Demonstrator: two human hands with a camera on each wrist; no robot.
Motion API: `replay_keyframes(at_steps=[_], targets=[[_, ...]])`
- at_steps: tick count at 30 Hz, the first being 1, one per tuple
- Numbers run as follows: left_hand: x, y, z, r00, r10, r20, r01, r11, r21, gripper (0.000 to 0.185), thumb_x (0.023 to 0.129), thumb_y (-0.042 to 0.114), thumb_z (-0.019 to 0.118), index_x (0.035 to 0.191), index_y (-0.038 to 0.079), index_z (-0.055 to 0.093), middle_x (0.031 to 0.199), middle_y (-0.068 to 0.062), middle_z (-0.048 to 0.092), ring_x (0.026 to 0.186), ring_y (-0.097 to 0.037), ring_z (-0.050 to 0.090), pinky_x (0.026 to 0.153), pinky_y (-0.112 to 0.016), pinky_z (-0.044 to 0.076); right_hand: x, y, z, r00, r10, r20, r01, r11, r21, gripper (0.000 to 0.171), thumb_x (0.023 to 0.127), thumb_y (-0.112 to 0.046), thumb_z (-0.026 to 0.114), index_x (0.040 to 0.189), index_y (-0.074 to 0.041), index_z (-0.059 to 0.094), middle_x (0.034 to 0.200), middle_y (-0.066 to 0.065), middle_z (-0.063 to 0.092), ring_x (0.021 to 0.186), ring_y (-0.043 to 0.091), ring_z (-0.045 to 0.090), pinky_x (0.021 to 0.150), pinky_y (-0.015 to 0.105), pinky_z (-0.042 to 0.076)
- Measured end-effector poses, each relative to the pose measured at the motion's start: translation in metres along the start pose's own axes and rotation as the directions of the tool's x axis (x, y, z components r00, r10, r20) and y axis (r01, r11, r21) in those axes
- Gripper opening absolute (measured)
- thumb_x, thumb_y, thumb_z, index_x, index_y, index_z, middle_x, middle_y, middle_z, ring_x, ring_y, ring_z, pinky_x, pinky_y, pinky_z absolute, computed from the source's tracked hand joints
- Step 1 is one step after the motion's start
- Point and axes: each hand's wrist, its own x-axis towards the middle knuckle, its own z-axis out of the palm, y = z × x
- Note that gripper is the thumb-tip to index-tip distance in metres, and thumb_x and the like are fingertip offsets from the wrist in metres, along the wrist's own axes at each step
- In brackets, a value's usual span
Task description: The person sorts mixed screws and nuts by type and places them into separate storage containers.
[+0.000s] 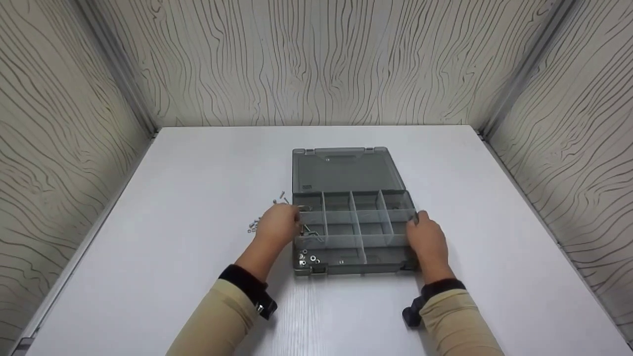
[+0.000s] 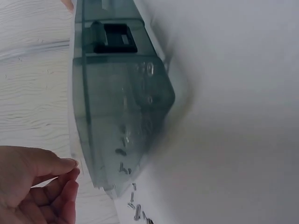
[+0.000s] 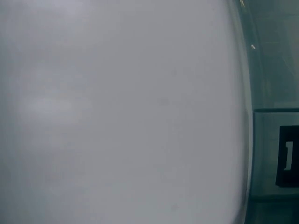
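Observation:
A grey translucent compartment box point(image 1: 346, 269) stands on the table with its lid point(image 1: 348, 173) folded back flat. My right hand point(image 1: 429, 240) grips the box's right side near the middle row; the right wrist view shows only the box's edge, not the hand. Over the left rim is my left hand point(image 1: 278, 223), thumb and fingertips drawn together. I cannot tell whether something small is between them. Screws point(image 1: 310, 231) lie in the left compartments beside that hand. Several nuts point(image 1: 312, 258) sit in the front left compartment.
Loose screws and nuts point(image 1: 252, 225) are scattered on the white table point(image 1: 198, 178) left of the box, partly behind my left hand. Wood-patterned panels point(image 1: 316, 64) enclose the table at the back and both sides.

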Motion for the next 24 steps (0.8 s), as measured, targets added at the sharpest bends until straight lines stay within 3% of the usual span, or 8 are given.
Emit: replay_keyframes(at_steps=[8,15,24], targets=[[0.009,-0.029,-0.004,0.996,-0.070,-0.048,0.068,0.997,-0.044,0.009,0.078,0.006,0.062,0.085,0.009,0.067,0.085,-0.004,0.066,0.076,-0.020,0.060,0.066,-0.034,0.051,0.000,0.001,-0.001,1.000,-0.021,-0.003,0.021,1.000,-0.002,0.047,0.094,-0.024,0.033,0.131,0.006,0.036,0.114,0.031,0.051,0.102,0.042,0.052,0.082,0.050,0.044],[0.014,-0.057,-0.014,0.988,-0.148,-0.046,0.143,0.985,-0.097,0.008,0.080,0.007,0.059,0.085,0.008,0.066,0.085,-0.006,0.066,0.075,-0.021,0.058,0.064,-0.035,0.049,0.000,0.001,-0.001,1.000,-0.022,-0.012,0.022,1.000,0.006,0.046,0.094,-0.024,0.033,0.129,0.005,0.037,0.113,0.031,0.053,0.098,0.040,0.054,0.079,0.049,0.045],[0.015,-0.091,-0.008,0.953,-0.303,0.026,0.304,0.950,-0.064,0.009,0.079,0.007,0.062,0.088,0.006,0.062,0.089,-0.009,0.064,0.083,-0.024,0.058,0.071,-0.037,0.050,0.001,0.001,0.000,1.000,-0.024,-0.013,0.024,1.000,0.002,0.046,0.094,-0.023,0.033,0.130,0.005,0.036,0.114,0.031,0.052,0.100,0.041,0.054,0.080,0.050,0.045]])
